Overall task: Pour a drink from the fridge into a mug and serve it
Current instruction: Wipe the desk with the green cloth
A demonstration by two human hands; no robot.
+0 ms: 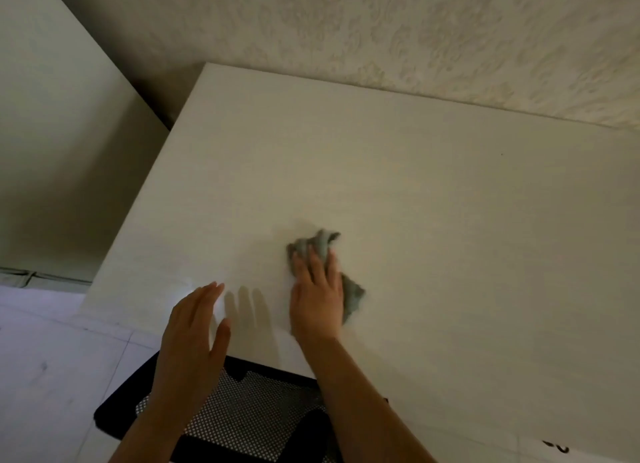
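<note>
Your right hand point(317, 298) presses flat on one crumpled grey-green cloth point(351, 294) near the table's point(450, 203) front edge. Your left hand point(194, 327) hovers spread, holding nothing.

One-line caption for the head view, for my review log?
Right hand presses a crumpled grey cloth flat on a pale tabletop; left hand hovers open beside it.

Desk point(433, 185) surface broadly open, sole obstruction a crumpled grey cloth point(320, 246) near front edge, wall point(415, 30) bounds far side
</note>
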